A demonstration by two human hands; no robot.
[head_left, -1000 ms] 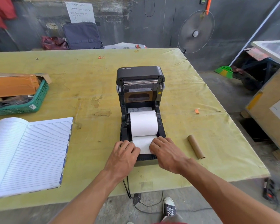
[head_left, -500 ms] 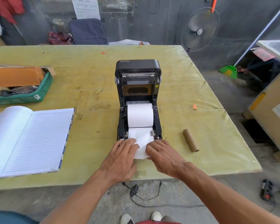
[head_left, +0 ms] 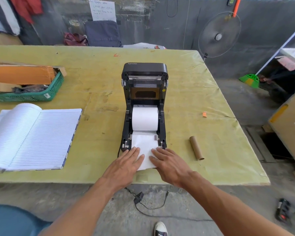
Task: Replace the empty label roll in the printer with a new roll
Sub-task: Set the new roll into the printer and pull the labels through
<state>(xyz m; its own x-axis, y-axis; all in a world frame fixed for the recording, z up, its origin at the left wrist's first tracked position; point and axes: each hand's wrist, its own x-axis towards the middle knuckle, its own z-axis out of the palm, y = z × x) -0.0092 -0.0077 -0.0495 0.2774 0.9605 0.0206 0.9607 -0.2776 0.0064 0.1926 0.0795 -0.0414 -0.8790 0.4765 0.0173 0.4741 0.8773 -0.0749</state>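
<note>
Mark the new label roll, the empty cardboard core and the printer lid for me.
new label roll (head_left: 144,118), head view, front of its white curved face
empty cardboard core (head_left: 196,147), head view, middle of the tube
printer lid (head_left: 144,67), head view, raised black top

My forearms are bare, with no sleeves, and my foot wears a dark canvas shoe (head_left: 161,229) with a white toe cap.

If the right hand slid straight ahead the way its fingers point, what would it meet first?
The right hand lies flat on the pulled-out label strip, fingers aimed up and slightly left. Going on, it would likely meet the printer front edge by its right paper guide, though depth is unclear.
</note>
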